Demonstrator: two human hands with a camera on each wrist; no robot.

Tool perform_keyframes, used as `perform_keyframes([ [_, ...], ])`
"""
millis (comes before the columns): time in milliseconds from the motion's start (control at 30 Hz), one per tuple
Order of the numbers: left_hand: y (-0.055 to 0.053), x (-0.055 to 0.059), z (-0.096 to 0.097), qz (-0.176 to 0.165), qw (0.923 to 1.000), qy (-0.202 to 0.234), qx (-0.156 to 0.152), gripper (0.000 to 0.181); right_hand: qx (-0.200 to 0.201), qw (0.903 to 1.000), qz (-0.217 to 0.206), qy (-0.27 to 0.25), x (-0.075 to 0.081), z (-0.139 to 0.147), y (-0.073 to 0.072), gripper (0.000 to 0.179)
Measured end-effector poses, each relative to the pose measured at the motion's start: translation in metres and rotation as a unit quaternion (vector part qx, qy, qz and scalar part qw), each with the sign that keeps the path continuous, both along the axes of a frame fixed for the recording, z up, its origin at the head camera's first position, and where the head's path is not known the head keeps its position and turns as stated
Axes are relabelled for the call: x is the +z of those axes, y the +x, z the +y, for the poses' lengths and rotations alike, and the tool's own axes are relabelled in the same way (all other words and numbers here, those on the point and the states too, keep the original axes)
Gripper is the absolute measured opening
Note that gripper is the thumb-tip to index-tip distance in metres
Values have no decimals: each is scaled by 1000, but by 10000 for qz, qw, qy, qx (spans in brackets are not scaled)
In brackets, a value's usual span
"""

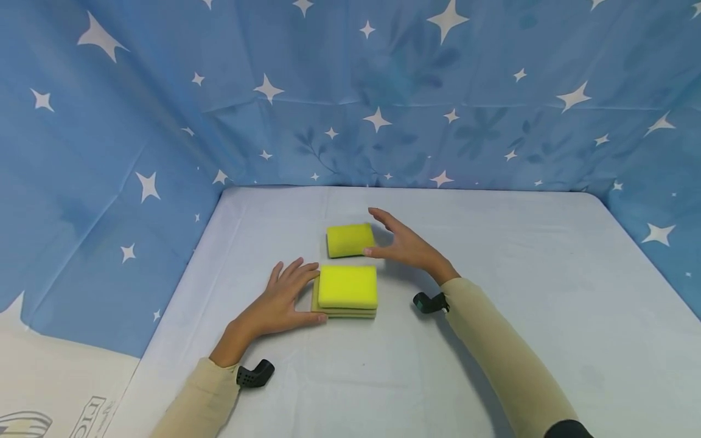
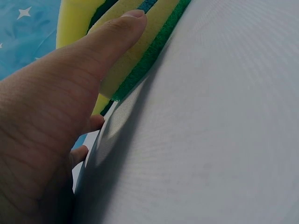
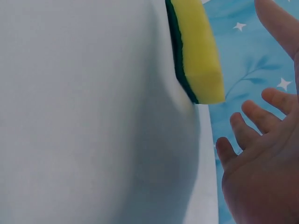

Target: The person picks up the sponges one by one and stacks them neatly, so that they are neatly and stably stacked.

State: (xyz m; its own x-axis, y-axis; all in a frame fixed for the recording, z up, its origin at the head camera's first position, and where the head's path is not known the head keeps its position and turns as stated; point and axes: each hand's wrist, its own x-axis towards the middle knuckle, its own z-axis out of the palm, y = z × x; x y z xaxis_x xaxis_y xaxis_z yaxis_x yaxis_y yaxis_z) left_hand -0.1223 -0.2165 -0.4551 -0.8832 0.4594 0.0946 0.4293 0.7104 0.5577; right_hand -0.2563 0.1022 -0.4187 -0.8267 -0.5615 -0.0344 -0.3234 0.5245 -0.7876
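A stack of yellow sponges (image 1: 347,287) with green scouring layers lies flat near the middle of the table. At its left end is my left hand (image 1: 280,302), thumb (image 2: 124,28) against the front side and forefinger by the back left corner. These fingers are spread and nearly straight. Behind the stack, a single yellow sponge (image 1: 348,239) rests with its dark green side down. My right hand (image 1: 408,244) is at the right of that sponge, thumb near its front right corner, fingers apart. In the right wrist view, a gap shows between this hand and the sponge (image 3: 198,51).
A white cloth (image 1: 547,292) covers the table. Blue curtain fabric (image 1: 416,140) with white stars hangs behind it and along both sides. A pale printed sheet (image 1: 60,383) lies at the lower left. Each wrist bears a small black camera (image 1: 255,373).
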Motion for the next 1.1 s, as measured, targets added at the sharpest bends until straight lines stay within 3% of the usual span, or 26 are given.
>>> perform_keyframes([
  [400, -1, 0, -1, -31, 9997, -218, 42, 95, -12, 9996, -161, 247, -12, -10, -10, 107],
  [667, 0, 2, 1, -7, 9999, -141, -28, 93, -30, 9989, -259, 378, -18, -15, -14, 108],
  [1100, -2, 0, -1, -39, 9997, -227, 1, 95, -19, 9982, -350, 478, -19, -21, -16, 108],
])
